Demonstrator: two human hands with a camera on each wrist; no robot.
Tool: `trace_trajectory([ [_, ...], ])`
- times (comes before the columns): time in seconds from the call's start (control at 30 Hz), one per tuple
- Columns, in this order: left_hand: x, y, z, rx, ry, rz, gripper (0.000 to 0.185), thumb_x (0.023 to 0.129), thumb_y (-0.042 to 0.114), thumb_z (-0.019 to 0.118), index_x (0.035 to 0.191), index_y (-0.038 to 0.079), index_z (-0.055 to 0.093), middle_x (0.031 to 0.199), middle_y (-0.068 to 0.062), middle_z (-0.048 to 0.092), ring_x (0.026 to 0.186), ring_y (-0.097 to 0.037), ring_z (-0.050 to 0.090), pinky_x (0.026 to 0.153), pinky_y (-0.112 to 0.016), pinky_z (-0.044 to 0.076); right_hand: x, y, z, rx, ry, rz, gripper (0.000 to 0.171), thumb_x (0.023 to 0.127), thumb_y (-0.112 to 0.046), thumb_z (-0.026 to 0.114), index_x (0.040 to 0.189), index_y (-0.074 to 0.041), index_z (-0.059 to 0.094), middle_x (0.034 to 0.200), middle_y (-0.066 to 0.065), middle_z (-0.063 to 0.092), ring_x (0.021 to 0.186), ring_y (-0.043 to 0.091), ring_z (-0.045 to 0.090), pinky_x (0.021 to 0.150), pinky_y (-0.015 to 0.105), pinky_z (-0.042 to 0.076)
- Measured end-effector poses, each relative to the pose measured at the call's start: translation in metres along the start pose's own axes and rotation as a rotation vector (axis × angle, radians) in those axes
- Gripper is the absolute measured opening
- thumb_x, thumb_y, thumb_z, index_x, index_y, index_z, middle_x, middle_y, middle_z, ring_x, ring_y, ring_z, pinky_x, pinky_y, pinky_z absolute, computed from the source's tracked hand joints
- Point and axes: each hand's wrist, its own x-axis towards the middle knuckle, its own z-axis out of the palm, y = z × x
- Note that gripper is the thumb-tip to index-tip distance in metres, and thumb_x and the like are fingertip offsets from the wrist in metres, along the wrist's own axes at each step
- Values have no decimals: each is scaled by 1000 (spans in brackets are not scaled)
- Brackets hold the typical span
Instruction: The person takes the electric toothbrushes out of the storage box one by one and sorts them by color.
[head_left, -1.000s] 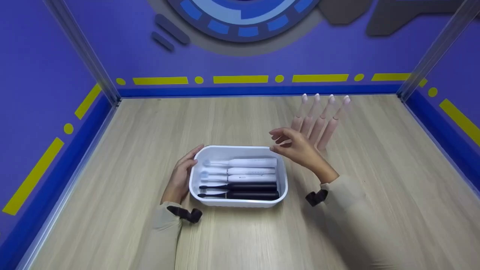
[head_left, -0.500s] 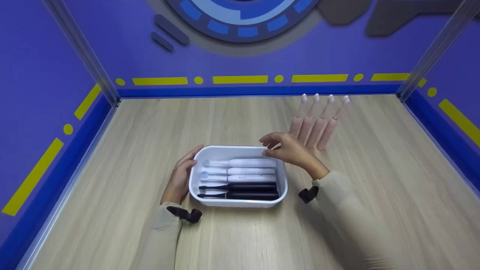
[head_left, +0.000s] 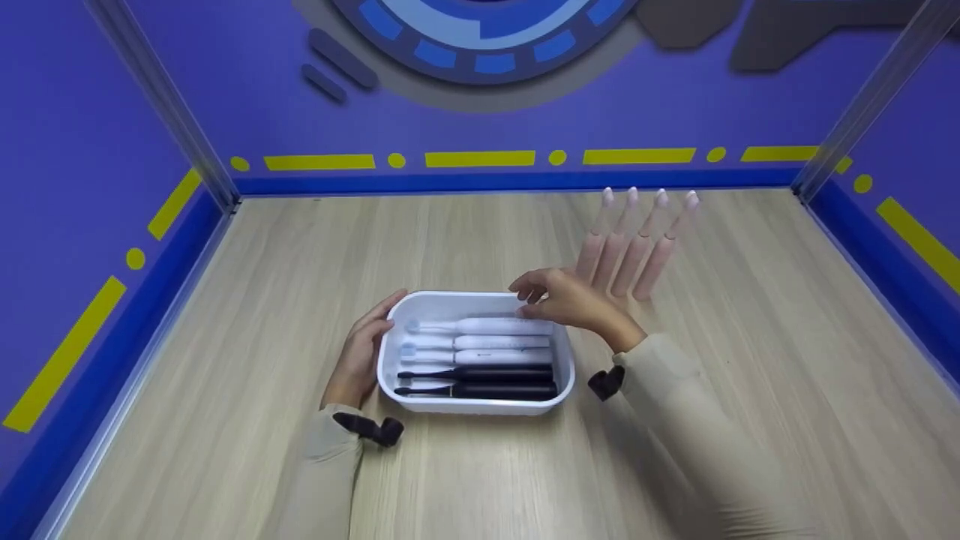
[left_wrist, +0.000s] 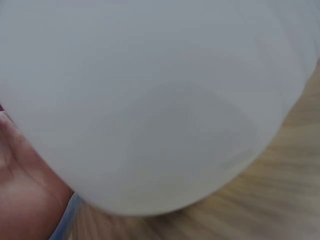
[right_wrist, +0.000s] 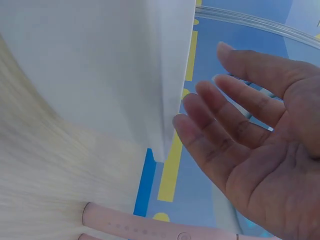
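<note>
A white plastic bin (head_left: 480,407) sits in front of me, and its pale outer wall fills most of the left wrist view. My left hand (head_left: 358,354) holds its left end, fingers along the outside and thumb at the rim. Inside lie three white electric toothbrushes (head_left: 491,325) and two black electric toothbrushes (head_left: 499,391), side by side with heads to the left. Over the bin's back right part hovers my right hand (head_left: 566,300), fingers loosely bent above the rearmost white toothbrush. In the right wrist view that hand (right_wrist: 265,150) has nothing between its fingers.
Several pink electric toothbrushes (head_left: 655,266) lie in a row on the wooden table (head_left: 300,247) behind my right hand, heads toward the back. Blue-purple panels (head_left: 487,127) wall the table at the back and both sides.
My right hand has moved left and slightly nearer, from beside the bin's back right corner to over the rearmost white toothbrush. The left hand, bin and toothbrushes have stayed in place.
</note>
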Motion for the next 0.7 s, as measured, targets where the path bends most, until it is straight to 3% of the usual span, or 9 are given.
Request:
trace_trajectory([
  [0.3, 1, -1, 0, 15, 2, 17, 55, 90, -4, 28, 145, -6, 34, 156, -16, 29, 145, -21, 25, 120, -35, 17, 7, -8, 1, -57, -87, 42, 37, 81, -13, 72, 115, 2, 66, 104, 18, 71, 97, 29, 67, 87, 40, 54],
  [0.7, 1, -1, 0, 1, -4, 13, 55, 90, -5, 29, 145, -6, 34, 156, -16, 29, 144, -20, 26, 120, -35, 18, 12, -14, 7, -121, -184, 20, 38, 81, -10, 72, 114, 6, 66, 105, 19, 71, 97, 29, 67, 86, 37, 55],
])
